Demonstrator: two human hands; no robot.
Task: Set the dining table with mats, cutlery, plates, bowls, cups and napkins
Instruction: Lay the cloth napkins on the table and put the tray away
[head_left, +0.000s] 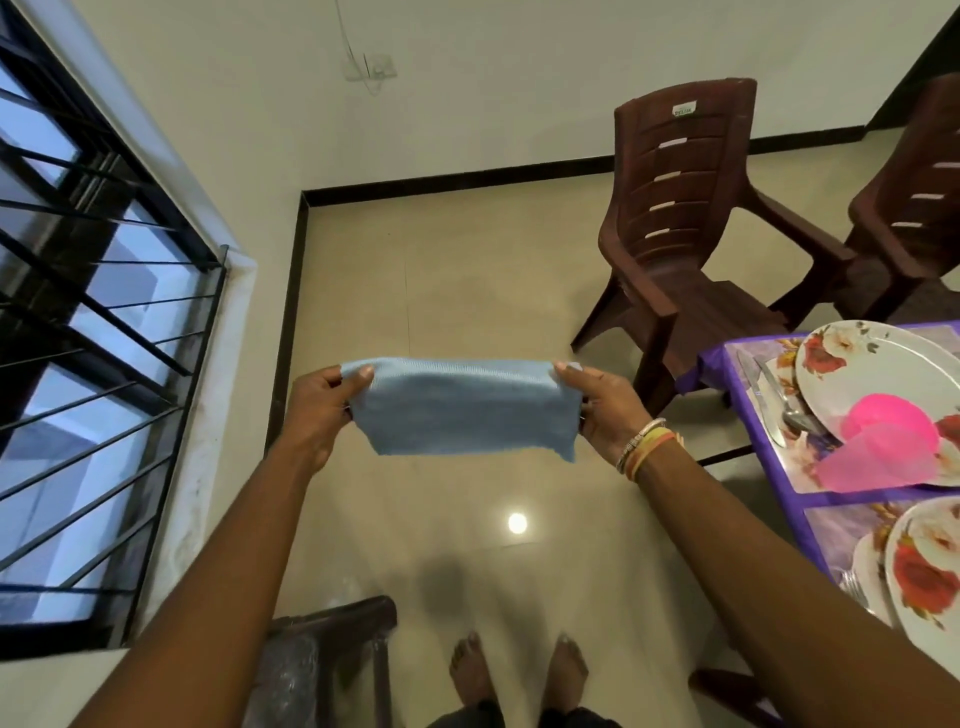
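A folded light-blue napkin (464, 405) hangs stretched in mid-air at the centre of the frame, above the floor. The left hand (319, 410) pinches its left end and the right hand (605, 405) pinches its right end. At the right edge, the purple-covered table (727, 364) holds a floral plate (878, 364), a pink bowl (883, 441) and what looks like cutlery (779, 402). A brown chair (685, 218) stands beyond.

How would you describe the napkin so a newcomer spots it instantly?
Right of the barred window, above the floor, the left hand and right hand pinch a light blue napkin by its ends. It is the only item held in mid-air, away from the table.
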